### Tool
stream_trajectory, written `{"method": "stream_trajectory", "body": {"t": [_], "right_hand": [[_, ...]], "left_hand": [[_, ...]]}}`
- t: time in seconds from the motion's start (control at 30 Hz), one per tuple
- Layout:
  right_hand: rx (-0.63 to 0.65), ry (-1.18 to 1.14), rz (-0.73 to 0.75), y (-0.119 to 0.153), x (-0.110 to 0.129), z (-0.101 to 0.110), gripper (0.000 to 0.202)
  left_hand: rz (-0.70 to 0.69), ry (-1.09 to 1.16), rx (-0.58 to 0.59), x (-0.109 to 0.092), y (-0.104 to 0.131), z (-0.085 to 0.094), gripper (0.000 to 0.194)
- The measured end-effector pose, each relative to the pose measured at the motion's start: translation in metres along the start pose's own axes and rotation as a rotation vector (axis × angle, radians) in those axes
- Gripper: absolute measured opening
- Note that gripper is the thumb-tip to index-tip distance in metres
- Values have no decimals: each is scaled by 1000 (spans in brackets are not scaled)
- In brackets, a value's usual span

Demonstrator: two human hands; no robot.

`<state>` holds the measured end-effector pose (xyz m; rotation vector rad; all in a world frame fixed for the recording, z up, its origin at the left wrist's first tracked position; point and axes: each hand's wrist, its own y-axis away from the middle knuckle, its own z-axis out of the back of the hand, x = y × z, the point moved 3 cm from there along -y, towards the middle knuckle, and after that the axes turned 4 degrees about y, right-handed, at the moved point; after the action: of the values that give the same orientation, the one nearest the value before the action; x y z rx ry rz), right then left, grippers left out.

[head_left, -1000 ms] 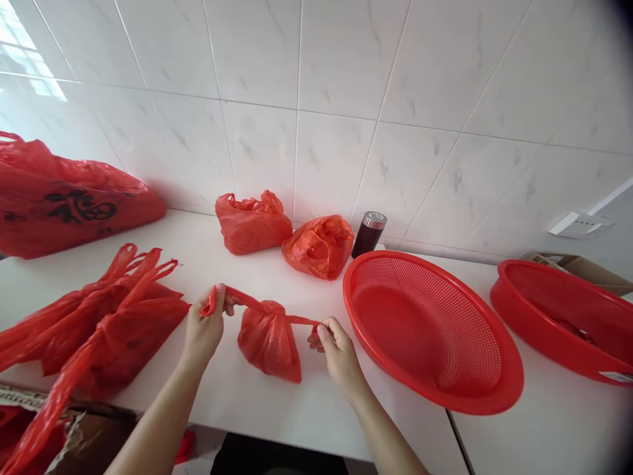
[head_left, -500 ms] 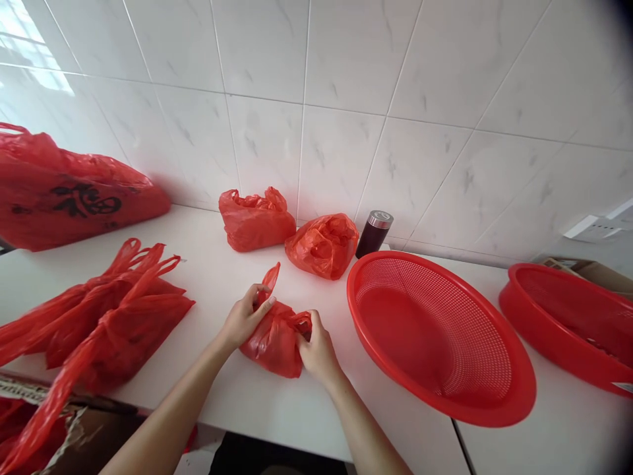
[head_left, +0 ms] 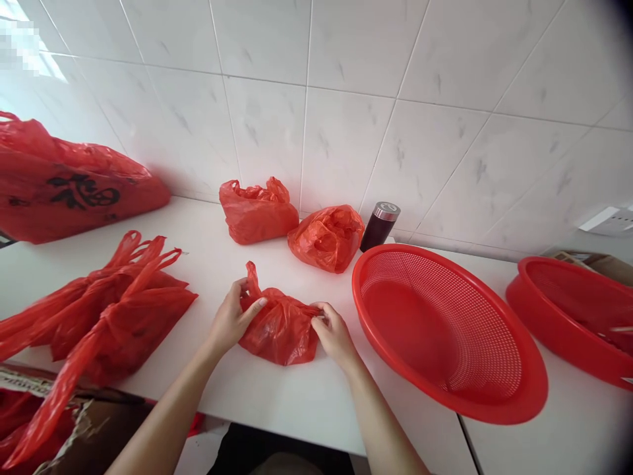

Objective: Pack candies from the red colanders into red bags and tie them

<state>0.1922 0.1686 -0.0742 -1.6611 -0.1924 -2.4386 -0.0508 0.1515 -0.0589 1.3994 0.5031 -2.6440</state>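
A small red plastic bag rests on the white table in front of me, its contents hidden by the film. My left hand grips its left side, thumb over the front and fingers behind, beside an upright handle loop. At the upper right corner, my right hand pinches the bag's gathered edge between thumb and fingers. Just behind stand two more filled red bags, one with its handles up and one rounded and crumpled.
A large red perforated basket stands to the right, with another red basin beyond it. A dark cup with a silver lid is near the tiled wall. Red bags lie left, above a cardboard box. A big printed bag stands behind.
My right hand has moved right, and the bag's top is now stretched wider between my hands. My left hand has shifted slightly left. The view has turned a little.
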Motion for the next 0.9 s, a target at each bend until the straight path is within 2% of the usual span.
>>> {"method": "stream_trajectory", "body": {"t": [0.07, 0.1, 0.2, 0.3, 0.37, 0.67, 0.77, 0.9], "right_hand": [[-24, 44, -44, 0, 9, -2, 35], [-49, 99, -53, -1, 13, -5, 39], [-124, 366, 36, -8, 25, -19, 47], [-127, 620, 129, -18, 26, -36, 37], [-106, 689, 130, -24, 21, -42, 28], [-68, 738, 127, -38, 8, -44, 19], [-75, 725, 144, -37, 8, -44, 16], [-145, 675, 203, -26, 10, -39, 14]], "left_hand": [[-37, -63, 12, -4, 1, -8, 57], [-60, -107, 29, -5, 1, -12, 55], [-125, -223, 109, -9, 0, -26, 30], [-120, -295, 143, -10, -5, -33, 30], [-89, -343, 134, -11, -10, -36, 30], [42, -526, 212, -9, -25, -50, 18], [69, -553, 203, -6, -27, -52, 14], [78, -516, 110, -2, -26, -47, 32]]}}
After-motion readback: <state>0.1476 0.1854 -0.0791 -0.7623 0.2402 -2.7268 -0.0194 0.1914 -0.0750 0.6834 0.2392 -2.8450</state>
